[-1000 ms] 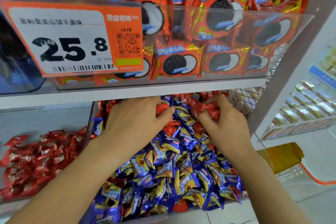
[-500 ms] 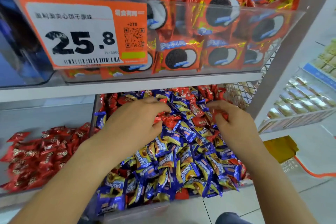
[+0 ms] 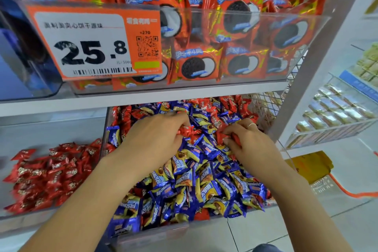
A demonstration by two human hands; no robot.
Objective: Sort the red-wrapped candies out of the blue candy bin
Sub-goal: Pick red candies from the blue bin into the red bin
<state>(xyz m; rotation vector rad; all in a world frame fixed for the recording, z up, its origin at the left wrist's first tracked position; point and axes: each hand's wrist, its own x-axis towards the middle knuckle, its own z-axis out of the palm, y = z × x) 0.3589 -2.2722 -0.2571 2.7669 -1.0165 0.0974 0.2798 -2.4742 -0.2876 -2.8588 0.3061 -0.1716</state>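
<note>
A clear bin (image 3: 151, 235) on the lower shelf is heaped with blue-and-yellow wrapped candies (image 3: 196, 182); red-wrapped candies (image 3: 225, 106) lie mixed in, mostly toward the back. Both hands are in the middle of the heap. My left hand (image 3: 155, 139) has its fingers curled around red-wrapped candies at its fingertips. My right hand (image 3: 251, 145), with a ring on one finger, pinches a red-wrapped candy (image 3: 235, 138) between thumb and fingers. What lies under the palms is hidden.
A separate pile of red candies (image 3: 51, 174) fills the neighbouring bin on the left. The shelf board above carries a clear box of orange cookie packs (image 3: 225, 51) and an orange price tag (image 3: 96, 43). A white upright post (image 3: 319, 67) and mesh stand at right.
Both hands have drawn back from the far end of the bin toward its middle, fingers closing on red candies. The camera has tilted, showing more of the bin's back.
</note>
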